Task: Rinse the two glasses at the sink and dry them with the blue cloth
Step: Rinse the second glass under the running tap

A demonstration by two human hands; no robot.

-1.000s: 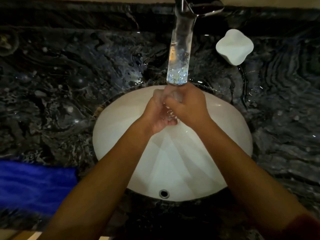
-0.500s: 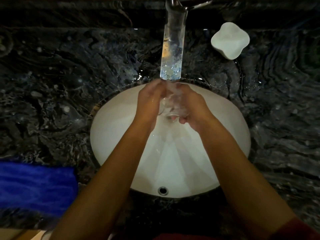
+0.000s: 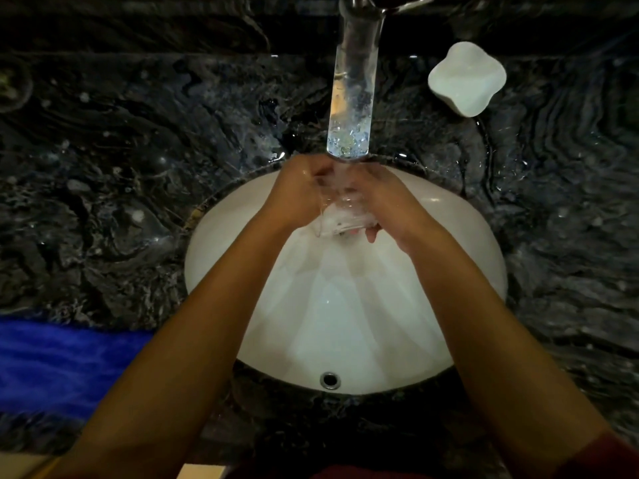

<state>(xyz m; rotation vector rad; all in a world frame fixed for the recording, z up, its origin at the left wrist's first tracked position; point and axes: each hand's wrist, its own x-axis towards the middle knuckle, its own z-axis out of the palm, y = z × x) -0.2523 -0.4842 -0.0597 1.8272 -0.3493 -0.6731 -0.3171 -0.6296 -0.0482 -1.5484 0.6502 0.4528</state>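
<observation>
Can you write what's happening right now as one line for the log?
step: rinsing | left hand + right hand: hold glass under tap stream over sink | blue cloth: on counter, unused

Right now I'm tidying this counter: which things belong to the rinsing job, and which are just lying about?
In use: glass, left hand, right hand, tap, sink, blue cloth.
Lying about: white dish.

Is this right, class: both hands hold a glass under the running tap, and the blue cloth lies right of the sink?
Not quite. The head view shows the blue cloth lying left of the sink. The left hand and right hand do hold a glass under the running tap.
</observation>
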